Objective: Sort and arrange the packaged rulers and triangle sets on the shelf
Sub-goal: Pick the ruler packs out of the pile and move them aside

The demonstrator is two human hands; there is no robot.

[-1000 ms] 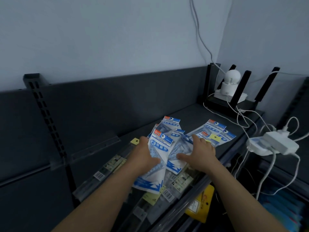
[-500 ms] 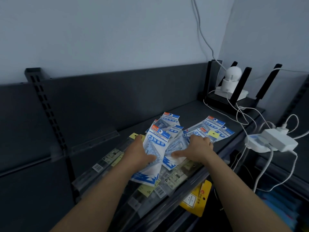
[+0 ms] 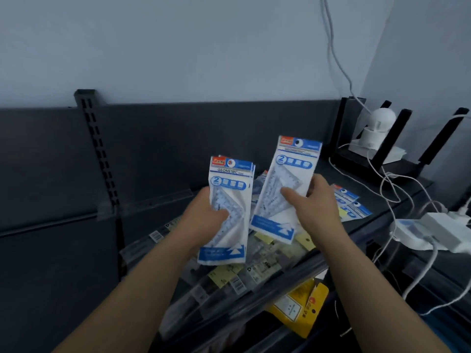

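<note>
My left hand (image 3: pixel 204 220) grips a small stack of blue-and-white triangle set packs (image 3: pixel 230 200), held upright above the dark shelf (image 3: pixel 397 197). A single triangle set pack (image 3: pixel 290 174) stands upright in my right hand (image 3: pixel 316 207), a little higher and to the right of the stack. More triangle set packs (image 3: pixel 350 203) lie flat on the shelf behind my right hand. Clear packaged rulers (image 3: pixel 229 278) with yellow tags and barcodes lie in a loose pile on the shelf below both hands.
A slotted upright (image 3: pixel 99 154) and the dark back panel bound the shelf at the left and rear. A white camera (image 3: pixel 377 128) on a black router sits back right, with white cables and adapters (image 3: pixel 443 230) at the right. A yellow package (image 3: pixel 300 309) hangs below the shelf edge.
Both hands have lifted off the shelf. The left raised a stack of triangle set packs and the right raised one pack, both now upright instead of flat on the pile.
</note>
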